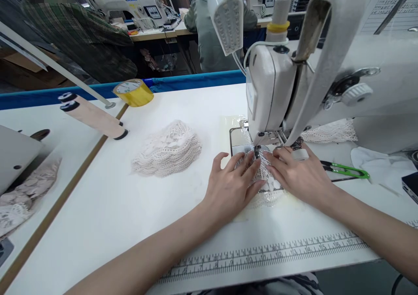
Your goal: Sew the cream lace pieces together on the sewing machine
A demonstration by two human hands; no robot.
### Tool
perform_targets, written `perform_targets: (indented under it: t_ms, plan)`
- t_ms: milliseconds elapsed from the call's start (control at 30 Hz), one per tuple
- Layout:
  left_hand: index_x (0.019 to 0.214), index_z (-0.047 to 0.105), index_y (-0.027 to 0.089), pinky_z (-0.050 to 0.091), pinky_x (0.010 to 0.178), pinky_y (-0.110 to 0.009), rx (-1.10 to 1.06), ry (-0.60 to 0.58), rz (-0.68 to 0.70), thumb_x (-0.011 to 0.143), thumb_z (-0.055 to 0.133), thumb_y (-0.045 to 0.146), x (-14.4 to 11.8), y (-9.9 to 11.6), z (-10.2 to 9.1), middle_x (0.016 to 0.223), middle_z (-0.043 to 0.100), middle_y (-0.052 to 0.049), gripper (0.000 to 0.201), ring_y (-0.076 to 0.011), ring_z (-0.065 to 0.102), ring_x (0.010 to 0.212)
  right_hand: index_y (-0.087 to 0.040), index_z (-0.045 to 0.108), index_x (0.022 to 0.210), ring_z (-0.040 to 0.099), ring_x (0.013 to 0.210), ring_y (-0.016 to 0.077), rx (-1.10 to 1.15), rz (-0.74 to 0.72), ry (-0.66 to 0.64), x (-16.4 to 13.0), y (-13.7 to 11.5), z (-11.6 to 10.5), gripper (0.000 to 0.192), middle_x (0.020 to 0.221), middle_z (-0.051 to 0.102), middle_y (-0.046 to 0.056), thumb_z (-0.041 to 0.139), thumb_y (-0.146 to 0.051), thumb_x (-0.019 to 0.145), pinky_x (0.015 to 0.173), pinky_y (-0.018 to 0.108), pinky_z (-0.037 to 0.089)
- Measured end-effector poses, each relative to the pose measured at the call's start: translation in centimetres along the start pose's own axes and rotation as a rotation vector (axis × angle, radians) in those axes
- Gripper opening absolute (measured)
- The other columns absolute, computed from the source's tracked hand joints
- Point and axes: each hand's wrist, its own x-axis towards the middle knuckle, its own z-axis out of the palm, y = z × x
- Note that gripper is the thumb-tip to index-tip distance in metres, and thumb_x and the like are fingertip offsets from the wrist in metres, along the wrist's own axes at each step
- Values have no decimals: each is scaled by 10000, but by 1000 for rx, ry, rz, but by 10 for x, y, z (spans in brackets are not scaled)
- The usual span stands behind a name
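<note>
A piece of white lace (268,182) lies under the presser foot (257,151) of the white sewing machine (266,86). My left hand (230,184) rests on the lace's left side, fingers spread and fingertips pressing down close to the foot. From the right, my right hand (298,169) lays its stretched fingers on the same lace, partly behind the machine's lever. Both hands cover much of the piece. To the left of my hands sits a stack of scalloped lace pieces (168,149).
Pink thread spools (94,116) and yellow tape (134,92) lie at the back left. Green-handled thread snips (348,170) and white cloth (375,166) are right of my right hand. More lace (331,131) lies behind it. A ruler strip (261,256) runs along the front edge. Two people sit beyond.
</note>
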Motion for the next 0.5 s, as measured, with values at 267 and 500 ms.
perform_targets:
  t_ms: [267,500]
  plan:
    - [926,627,172,434,536,-275,-106,-202,59,871,580,354,-2,8,-33,909,661,-32,195,-159,607,714,-284,671,1023,611,688,150,548,-5,-222,-5,16,-27,204,1008,670,7,572,-366,865,542,273,393]
    - [855,559,173,357,424,-219,-243,-339,-102,939,394,179,-8,14,-42,853,632,-24,185,-99,547,524,-239,615,857,582,598,102,810,116,-324,-4,21,-29,163,755,650,-40,469,-234,929,526,234,382]
